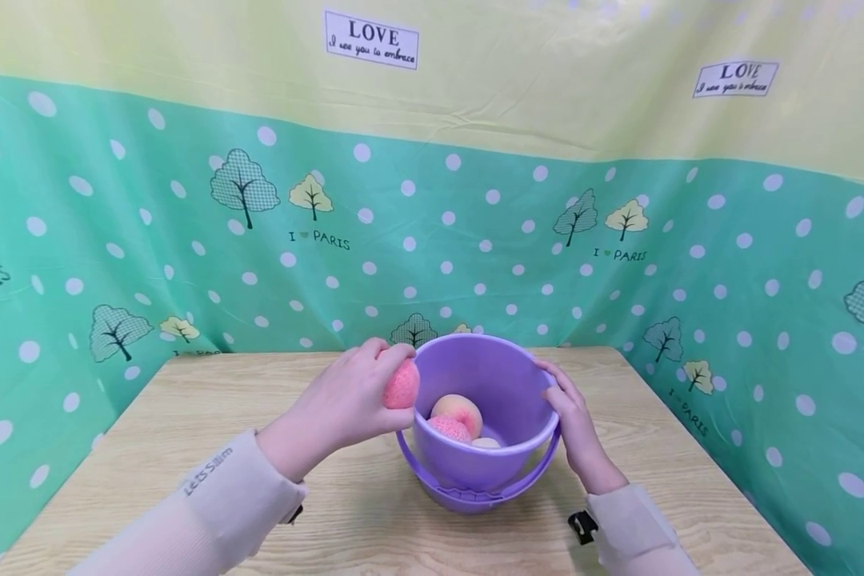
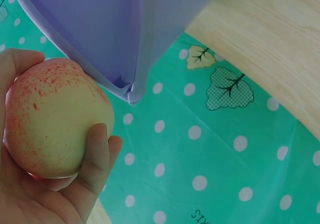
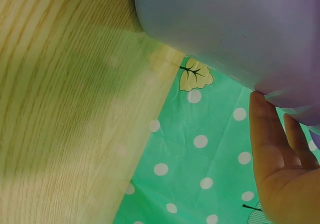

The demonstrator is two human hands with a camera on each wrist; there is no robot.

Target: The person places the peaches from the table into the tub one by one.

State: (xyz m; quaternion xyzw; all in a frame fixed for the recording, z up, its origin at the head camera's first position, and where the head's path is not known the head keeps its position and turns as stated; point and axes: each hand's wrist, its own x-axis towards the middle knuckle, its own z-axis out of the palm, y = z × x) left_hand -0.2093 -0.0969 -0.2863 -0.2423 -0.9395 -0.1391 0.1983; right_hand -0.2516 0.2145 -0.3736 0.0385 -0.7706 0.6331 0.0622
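Observation:
My left hand [image 1: 356, 392] grips a peach [image 1: 402, 386] just beside the left rim of a purple bucket [image 1: 468, 472]. Seen from the left wrist, that peach [image 2: 60, 119] is pale yellow with red speckles, and fingers curl round it. On the far side, my right hand [image 1: 572, 416] holds the bucket's right rim, with its thumb over the edge. The right wrist view shows its fingers [image 3: 262, 134] against the bucket's outer wall [image 3: 225, 28]. Inside the bucket lie a yellow-pink peach [image 1: 462, 412], a pinker speckled one [image 1: 450, 429] and a pale, partly hidden round thing [image 1: 486, 442].
The bucket stands on a light wooden table [image 1: 252, 384]. Its purple handle [image 1: 475, 500] hangs down at the front. A green and yellow curtain [image 1: 432, 208] with white dots and trees surrounds the table at the back and sides.

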